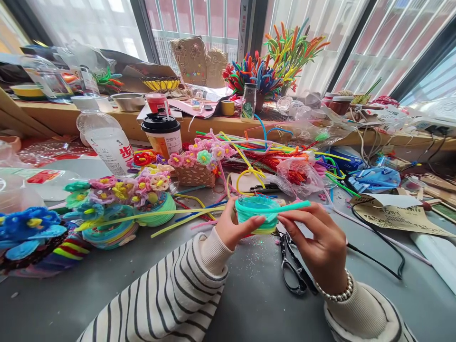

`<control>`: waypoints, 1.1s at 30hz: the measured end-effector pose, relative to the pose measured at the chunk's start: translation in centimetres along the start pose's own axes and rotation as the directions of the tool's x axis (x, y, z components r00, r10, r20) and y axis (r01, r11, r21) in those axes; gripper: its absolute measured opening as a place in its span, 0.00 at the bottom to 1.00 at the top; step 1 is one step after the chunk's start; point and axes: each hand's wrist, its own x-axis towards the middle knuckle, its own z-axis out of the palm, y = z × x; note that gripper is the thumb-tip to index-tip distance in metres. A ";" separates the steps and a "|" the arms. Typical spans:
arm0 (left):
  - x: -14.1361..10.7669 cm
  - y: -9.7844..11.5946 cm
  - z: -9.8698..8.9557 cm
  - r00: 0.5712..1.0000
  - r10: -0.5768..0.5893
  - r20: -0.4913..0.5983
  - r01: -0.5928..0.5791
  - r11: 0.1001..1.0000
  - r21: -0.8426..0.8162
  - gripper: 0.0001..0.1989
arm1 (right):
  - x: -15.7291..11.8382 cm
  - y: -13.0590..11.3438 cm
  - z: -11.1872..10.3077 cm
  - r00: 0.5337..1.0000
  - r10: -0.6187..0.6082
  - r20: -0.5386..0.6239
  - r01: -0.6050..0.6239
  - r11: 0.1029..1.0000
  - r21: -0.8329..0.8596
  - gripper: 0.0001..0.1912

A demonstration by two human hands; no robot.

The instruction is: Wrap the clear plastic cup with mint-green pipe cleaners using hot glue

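Held up over the grey table is a small cup (pixel 254 221) wrapped in turquoise and yellow pipe cleaners, its upper edge still clear plastic. My left hand (pixel 233 227) grips it from the left, thumb across the front. A turquoise pipe cleaner (pixel 294 206) sticks out to the right from the wrapped wall. Thumb and fingers of my right hand (pixel 317 240) pinch this strand close to the cup. Beneath the right hand lie black-handled scissors (pixel 292 270), partly covered. Glitter specks are scattered on the table below the cup.
Pipe-cleaner flower pots (pixel 110 228) stand at the left, near a water bottle (pixel 105 142) and a paper coffee cup (pixel 162 135). Loose pipe cleaners (pixel 249 156) pile up behind my hands. A black cable (pixel 401 261) and printed brown paper (pixel 392 216) lie at the right.
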 end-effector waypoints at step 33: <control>1.4 -1.0 -1.7 0.863 -0.314 0.396 0.419 0.882 -0.214 0.25 | -0.4 0.2 0.2 0.985 0.174 -0.017 -0.172 0.983 0.062 0.11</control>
